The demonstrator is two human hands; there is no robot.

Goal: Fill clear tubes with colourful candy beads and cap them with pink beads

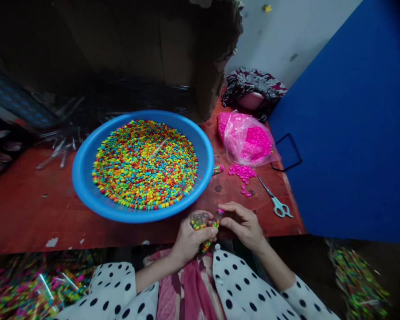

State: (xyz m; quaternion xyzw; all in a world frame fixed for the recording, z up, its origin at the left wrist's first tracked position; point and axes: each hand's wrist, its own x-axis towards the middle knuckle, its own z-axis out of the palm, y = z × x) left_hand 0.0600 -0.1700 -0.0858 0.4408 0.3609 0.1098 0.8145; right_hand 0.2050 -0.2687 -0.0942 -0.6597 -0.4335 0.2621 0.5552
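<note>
At left of the red table (pixel 30 200) I see thin clear tubes (pixel 62 153) in a loose, shiny heap. Next is a round blue basin (pixel 136 217), smooth at the rim, with small rounded pieces (pixel 143 173) of many bright colours. Just before it, the left hand (pixel 186 240) curls its fingers around some transparent vials (pixel 199 221), partly filled with such pieces. The right hand (pixel 245 226) pinches, by thumb and forefinger, the pink cap (pixel 220 211) on one vial. Farther right I notice a wrinkled, see-through bag (pixel 248 140) and slim scissors (pixel 278 206) with pale looped handles
</note>
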